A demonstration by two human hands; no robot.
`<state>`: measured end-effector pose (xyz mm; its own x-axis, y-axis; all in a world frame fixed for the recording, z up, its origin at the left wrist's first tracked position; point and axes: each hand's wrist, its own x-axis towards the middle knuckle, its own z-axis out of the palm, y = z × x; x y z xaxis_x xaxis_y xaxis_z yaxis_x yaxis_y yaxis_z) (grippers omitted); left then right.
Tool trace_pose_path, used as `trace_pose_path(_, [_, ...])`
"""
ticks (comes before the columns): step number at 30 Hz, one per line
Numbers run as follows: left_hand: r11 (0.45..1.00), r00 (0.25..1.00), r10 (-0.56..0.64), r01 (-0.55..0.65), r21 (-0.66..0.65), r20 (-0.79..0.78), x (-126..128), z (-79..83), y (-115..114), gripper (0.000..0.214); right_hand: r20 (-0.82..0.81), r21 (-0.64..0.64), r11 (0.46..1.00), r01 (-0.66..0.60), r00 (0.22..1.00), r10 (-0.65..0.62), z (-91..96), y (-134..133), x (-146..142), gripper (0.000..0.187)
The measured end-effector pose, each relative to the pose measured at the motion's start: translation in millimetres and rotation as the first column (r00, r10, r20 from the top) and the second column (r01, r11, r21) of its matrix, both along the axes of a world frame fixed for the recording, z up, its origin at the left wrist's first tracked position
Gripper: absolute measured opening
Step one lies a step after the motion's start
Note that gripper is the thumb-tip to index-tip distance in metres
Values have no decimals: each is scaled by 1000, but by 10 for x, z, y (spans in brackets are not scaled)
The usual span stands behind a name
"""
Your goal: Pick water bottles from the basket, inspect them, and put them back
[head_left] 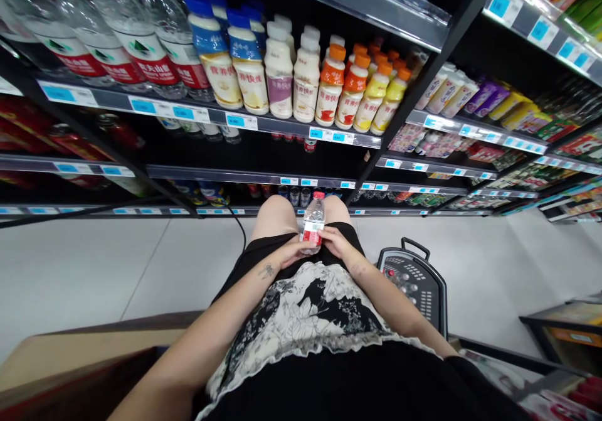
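Note:
A small clear water bottle (313, 221) with a red cap and red label stands upright in front of my lap. My left hand (294, 251) wraps its lower left side and my right hand (335, 240) holds its right side. Both hands grip the bottle low down, over my knees, facing the drink shelves. My forearms reach forward from the bottom of the view.
Black store shelves (263, 120) hold large water bottles (141, 38), milk-drink bottles with blue, white and orange caps (305, 76) and blue price tags. A black shopping basket (416, 283) stands on the pale tiled floor at my right. A brown carton edge (84, 352) lies at lower left.

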<state>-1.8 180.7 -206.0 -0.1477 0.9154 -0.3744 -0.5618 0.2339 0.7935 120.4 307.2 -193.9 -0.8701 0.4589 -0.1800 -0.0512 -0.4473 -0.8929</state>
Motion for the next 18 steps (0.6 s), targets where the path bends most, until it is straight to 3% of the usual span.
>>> trace_pose_path(5, [990,982,101,-115,-86,-158,48,54,13,88,-56,-37,996,87,994,-89,79,-46,12,49])
trace_pose_path(10, [999,987,54,-52,17,-154,72,110,-22,79,-85,-57,992,109,990,-114,84,-35,72,41])
trace_pose_path(13, [998,994,-29,34,51,-107,36,100,-57,68,-105,-57,995,82,991,-88,85,-26,95,41])
trace_pose_path(18, [949,956,-294,295,114,-26,-41,88,-100,60,-148,-32,999,-3,989,-2,141,-18,112,51])
